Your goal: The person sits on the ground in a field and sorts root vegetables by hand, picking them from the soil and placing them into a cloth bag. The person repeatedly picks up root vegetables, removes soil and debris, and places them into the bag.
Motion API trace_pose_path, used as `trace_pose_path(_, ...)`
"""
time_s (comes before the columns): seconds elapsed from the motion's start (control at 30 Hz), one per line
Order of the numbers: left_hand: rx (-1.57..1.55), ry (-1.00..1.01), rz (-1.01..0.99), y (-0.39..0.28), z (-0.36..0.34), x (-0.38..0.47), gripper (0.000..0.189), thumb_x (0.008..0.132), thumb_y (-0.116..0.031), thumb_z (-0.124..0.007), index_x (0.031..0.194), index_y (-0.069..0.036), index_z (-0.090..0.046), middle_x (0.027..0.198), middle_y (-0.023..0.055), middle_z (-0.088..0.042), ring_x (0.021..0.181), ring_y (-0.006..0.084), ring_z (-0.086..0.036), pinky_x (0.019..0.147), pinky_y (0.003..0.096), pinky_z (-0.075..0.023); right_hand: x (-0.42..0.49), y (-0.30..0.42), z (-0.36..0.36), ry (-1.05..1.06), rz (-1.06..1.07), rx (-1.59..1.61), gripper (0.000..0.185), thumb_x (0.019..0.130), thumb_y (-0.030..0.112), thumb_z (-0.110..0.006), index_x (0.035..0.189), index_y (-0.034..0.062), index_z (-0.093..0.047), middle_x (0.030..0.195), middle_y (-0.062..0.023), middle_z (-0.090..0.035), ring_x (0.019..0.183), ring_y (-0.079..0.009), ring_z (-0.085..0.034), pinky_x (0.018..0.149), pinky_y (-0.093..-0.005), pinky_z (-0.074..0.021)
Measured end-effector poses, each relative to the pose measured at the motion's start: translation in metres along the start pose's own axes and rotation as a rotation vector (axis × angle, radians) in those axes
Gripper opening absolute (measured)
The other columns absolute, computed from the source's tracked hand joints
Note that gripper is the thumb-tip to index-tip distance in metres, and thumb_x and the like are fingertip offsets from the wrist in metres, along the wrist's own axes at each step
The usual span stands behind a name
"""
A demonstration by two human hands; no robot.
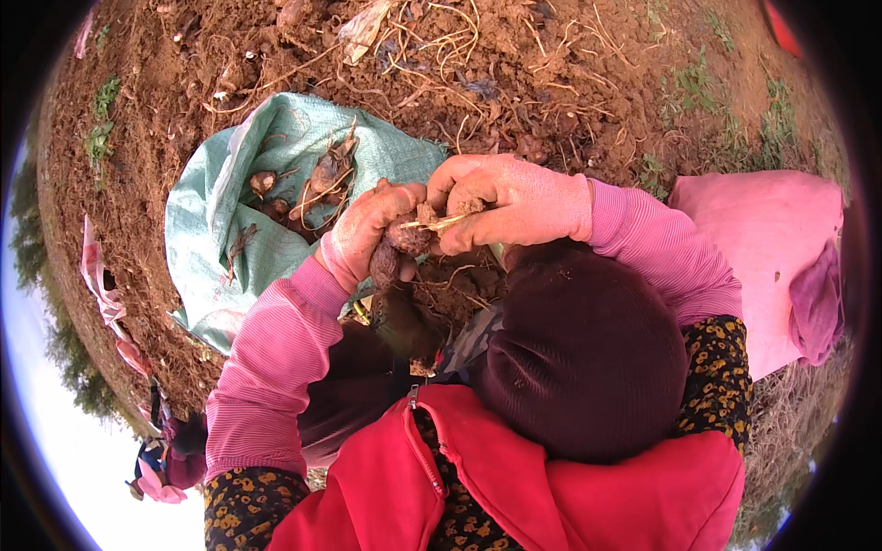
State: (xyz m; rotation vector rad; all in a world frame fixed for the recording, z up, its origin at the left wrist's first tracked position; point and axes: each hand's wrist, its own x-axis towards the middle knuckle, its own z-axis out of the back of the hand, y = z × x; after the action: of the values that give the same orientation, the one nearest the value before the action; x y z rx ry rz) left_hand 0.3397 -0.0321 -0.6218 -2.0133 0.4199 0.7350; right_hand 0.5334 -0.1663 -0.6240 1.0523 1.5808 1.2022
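My left hand point(372, 224), in a soil-stained pink glove, grips a small clump of brown corms point(408, 237), possibly taro. One darker corm point(384, 266) sticks out below the fingers. Close beside it, my right hand point(513, 200), gloved alike, pinches pale roots point(444, 222) and crumbly soil at the clump's upper side. Just left of both hands lies a green woven sack point(200, 200) with its mouth spread wide. Inside it are several corms point(262, 182) and a larger rooted one point(324, 172).
Loose reddish soil point(592, 82) strewn with pulled roots point(441, 34) stretches ahead. A full-looking pink sack point(730, 262) stands at the right with a purple cloth point(816, 303) on it. Torn pink plastic point(103, 282) lies far left. Another person point(169, 458) is at the lower left.
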Motion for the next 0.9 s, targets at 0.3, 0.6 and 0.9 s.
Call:
trace_pose_path(0.3,-0.071,0.127,-0.059,0.016,-0.013,-0.002,0.035,0.097,-0.025,-0.039,0.096,0.001,-0.062,0.090,0.0114,-0.064,0.084,0.0228,-0.061,0.077,0.0326,-0.0488,0.001,0.030,-0.011,0.410,-0.348,0.391,0.018,0.087,0.020,-0.066,0.087,0.0015,-0.066,0.067,0.0005,-0.060,0.054,-0.0055,-0.050,0.048,-0.0239,-0.0401)
trace_pose_path(0.6,0.294,-0.127,0.171,-0.071,0.082,-0.140,0.051,0.084,-0.037,-0.068,0.109,0.007,-0.061,0.105,0.0227,-0.062,0.095,0.0303,-0.064,0.079,0.0410,-0.0532,-0.147,-0.031,0.116,-0.733,-0.871,-0.099,0.074,0.083,0.050,-0.067,0.135,0.0016,-0.049,0.143,-0.0201,-0.040,0.129,-0.0297,-0.045,0.101,-0.0396,-0.0450)
trace_pose_path(0.9,1.353,-0.185,-0.446,-0.022,0.063,0.001,0.053,0.080,-0.023,-0.071,0.125,-0.001,-0.054,0.115,0.0170,-0.060,0.106,0.0344,-0.058,0.091,0.0406,-0.0461,-0.133,-0.108,0.054,-1.038,-0.710,-0.858,0.094,0.065,0.044,-0.083,0.141,0.0098,-0.041,0.151,-0.0225,-0.020,0.137,-0.0375,-0.031,0.111,-0.0430,-0.0321)
